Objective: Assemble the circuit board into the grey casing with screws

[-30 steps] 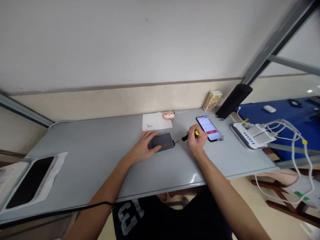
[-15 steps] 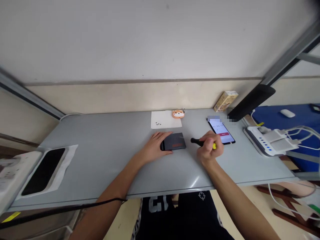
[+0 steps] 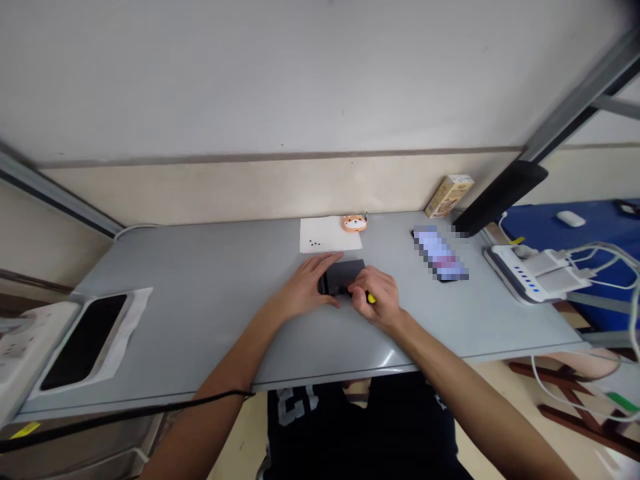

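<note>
A flat dark grey rectangular case (image 3: 343, 273) lies on the grey desk in front of me. My left hand (image 3: 310, 283) holds its left end, fingers along the far edge and thumb on the near side. My right hand (image 3: 377, 297) is closed in a fist round a black-and-yellow screwdriver-like tool (image 3: 371, 298). Only its yellow end and a bit of black show. The fist is at the case's right end and covers that corner, so the tool's tip is hidden. Several tiny black pieces, like screws (image 3: 314, 243), lie on a white sheet (image 3: 330, 230) behind the case.
An orange animal-faced case (image 3: 354, 223) sits on the sheet. To the right are a phone (image 3: 440, 253), a carton (image 3: 449, 196), a black cylindrical object (image 3: 503, 198) and a charging station (image 3: 525, 277) with cables. Another phone (image 3: 85, 343) lies at the left. A black cable (image 3: 200, 402) crosses the near edge.
My right hand has moved left with the tool, from beside the phone to the case's right end. My left hand stays on the case. The view has shifted slightly.
</note>
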Action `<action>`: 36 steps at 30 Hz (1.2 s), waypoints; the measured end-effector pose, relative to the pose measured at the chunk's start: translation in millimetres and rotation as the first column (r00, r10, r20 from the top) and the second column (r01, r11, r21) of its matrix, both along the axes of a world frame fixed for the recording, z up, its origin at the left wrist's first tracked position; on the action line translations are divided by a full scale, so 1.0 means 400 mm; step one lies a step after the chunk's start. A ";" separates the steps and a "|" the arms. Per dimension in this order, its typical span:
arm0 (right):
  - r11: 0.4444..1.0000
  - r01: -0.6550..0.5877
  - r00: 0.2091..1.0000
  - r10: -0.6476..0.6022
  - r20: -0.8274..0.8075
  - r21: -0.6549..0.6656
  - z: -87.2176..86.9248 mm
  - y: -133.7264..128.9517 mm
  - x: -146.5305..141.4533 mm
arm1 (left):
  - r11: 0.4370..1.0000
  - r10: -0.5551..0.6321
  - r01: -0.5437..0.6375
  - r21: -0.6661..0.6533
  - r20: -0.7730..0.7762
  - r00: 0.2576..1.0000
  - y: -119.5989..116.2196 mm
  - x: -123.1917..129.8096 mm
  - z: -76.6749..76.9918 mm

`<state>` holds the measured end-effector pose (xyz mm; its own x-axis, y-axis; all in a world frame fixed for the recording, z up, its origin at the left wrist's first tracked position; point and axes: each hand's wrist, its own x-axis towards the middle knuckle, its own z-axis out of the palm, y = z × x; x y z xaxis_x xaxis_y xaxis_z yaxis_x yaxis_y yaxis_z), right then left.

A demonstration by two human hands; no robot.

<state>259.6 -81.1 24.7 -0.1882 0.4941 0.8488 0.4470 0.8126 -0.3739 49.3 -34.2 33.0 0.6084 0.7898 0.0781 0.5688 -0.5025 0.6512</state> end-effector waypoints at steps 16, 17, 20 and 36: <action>0.871 0.418 0.777 -0.490 -0.395 -0.259 0.038 0.036 0.115 | 1.000 -0.014 0.014 -0.010 0.002 1.000 0.015 -0.027 -0.006; 0.890 0.383 0.801 -0.453 -0.392 -0.248 0.036 0.034 0.109 | 1.000 -0.013 0.013 -0.005 -0.002 1.000 0.015 -0.028 -0.004; 0.933 0.254 0.896 -0.326 -0.302 -0.254 0.028 0.024 0.089 | 1.000 -0.002 0.002 0.016 -0.015 1.000 0.017 -0.031 0.004; 0.950 0.247 0.889 -0.300 -0.346 -0.189 0.020 0.007 0.071 | 0.996 0.015 -0.013 0.086 -0.026 1.000 0.019 -0.042 -0.004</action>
<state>287.9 -78.3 32.6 0.2815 0.5966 0.7516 0.4539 0.6073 -0.6521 32.5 -26.6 31.2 0.5999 0.7895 0.1296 0.5930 -0.5474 0.5905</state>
